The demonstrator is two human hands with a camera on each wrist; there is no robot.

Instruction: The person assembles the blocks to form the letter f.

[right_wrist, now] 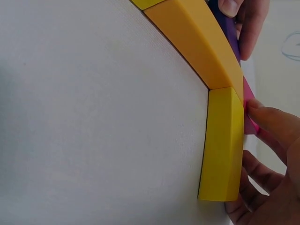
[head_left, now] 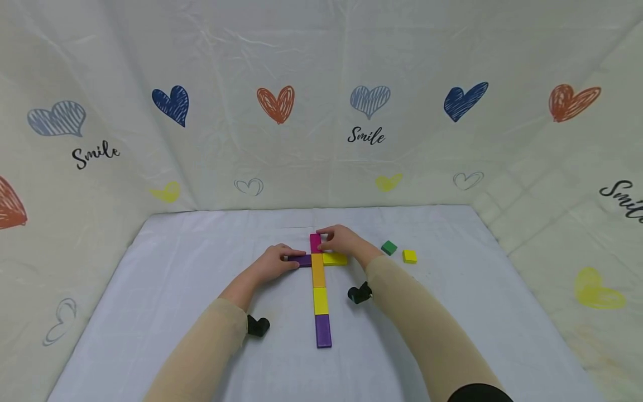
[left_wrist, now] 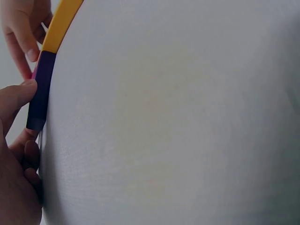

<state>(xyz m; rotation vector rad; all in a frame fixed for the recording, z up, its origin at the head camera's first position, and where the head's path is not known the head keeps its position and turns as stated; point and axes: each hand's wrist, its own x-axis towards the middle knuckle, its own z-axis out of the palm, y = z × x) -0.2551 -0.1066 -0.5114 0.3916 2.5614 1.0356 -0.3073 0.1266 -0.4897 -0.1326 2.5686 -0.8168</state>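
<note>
Flat coloured blocks form a cross on the white cloth. Its upright runs from a pink block (head_left: pixel 315 243) at the far end through an orange block (head_left: pixel 318 271) and a yellow block (head_left: pixel 320 301) to a purple block (head_left: pixel 324 331) nearest me. My left hand (head_left: pixel 271 263) pinches a dark purple block (left_wrist: pixel 41 89) that forms the left arm, its inner end against the orange one. With finger and thumb, my right hand (head_left: pixel 342 240) grips the pink block. Below that hand, another yellow block (right_wrist: pixel 220 145) makes the right arm, touching the orange block's side.
A green block (head_left: pixel 389 248) and a small yellow block (head_left: pixel 409 257) lie apart, right of my right hand. Black wrist cameras (head_left: pixel 258 326) jut inward from both sleeves, low over the cloth (head_left: pixel 166 290). A heart-printed sheet (head_left: pixel 311 50) rises behind and at the sides.
</note>
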